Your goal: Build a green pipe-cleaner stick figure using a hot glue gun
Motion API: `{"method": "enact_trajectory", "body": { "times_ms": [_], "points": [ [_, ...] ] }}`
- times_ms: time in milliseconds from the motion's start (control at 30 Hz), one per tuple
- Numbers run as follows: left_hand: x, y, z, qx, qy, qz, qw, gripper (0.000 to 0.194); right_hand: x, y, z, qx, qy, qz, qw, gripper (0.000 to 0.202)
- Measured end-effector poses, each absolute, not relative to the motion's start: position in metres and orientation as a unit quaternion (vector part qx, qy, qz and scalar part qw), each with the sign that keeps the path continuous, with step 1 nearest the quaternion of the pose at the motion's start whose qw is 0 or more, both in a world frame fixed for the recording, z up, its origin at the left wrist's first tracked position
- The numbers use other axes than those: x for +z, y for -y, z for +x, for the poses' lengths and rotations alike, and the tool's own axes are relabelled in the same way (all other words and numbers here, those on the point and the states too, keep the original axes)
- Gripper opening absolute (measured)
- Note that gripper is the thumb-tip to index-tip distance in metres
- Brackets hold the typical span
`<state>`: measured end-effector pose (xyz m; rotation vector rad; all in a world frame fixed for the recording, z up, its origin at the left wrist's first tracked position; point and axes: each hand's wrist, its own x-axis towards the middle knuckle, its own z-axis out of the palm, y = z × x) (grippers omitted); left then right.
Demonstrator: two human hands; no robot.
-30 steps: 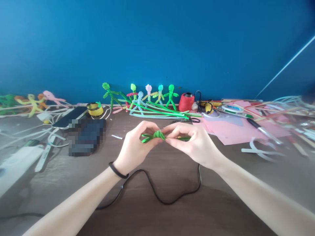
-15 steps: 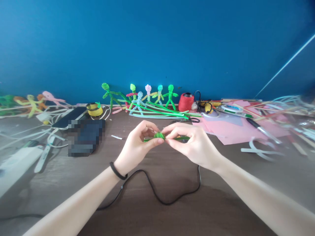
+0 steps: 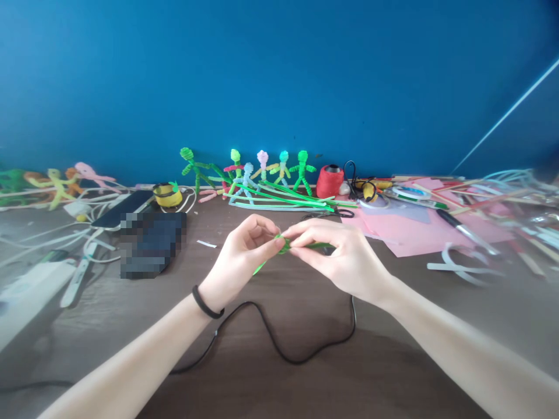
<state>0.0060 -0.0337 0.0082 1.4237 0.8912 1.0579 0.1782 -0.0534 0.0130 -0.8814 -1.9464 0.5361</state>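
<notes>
Both hands meet above the middle of the dark table, pinching a green pipe cleaner (image 3: 283, 247) that is partly wound into a small coil. My left hand (image 3: 247, 256), with a black band at its wrist, grips it between thumb and fingertips. One bright green end slants down below the left fingers. From the other side, my right hand (image 3: 338, 253) pinches the coil, and a green length runs back under its fingers. The fingers cover much of the pipe cleaner. Behind the hands lie loose green pipe cleaners (image 3: 301, 201).
Several pipe-cleaner figures (image 3: 302, 169) stand along the blue wall. A red thread spool (image 3: 331, 181), pink paper (image 3: 402, 230) and a marker (image 3: 465, 230) are at right. Dark phones (image 3: 124, 208) and white cables sit at left. A black cord (image 3: 288, 359) curves across the front.
The coil has turned and shows less between the fingers. A green end at the left hand now points downward rather than sideways. Both hands stay in nearly the same place.
</notes>
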Motion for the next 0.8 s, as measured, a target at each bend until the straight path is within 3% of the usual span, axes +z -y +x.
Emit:
{"method": "enact_trajectory", "body": {
  "times_ms": [233,800],
  "points": [
    [0.013,0.033,0.005,0.467,-0.371,0.58,0.555,0.018,0.018,0.051,0.183,0.16,0.799,-0.381,0.438,0.008],
    [0.013,0.029,0.001,0.483,-0.361,0.563,0.565,0.011,0.023,0.046,0.19,0.233,0.761,-0.433,0.424,0.014]
  ]
}}
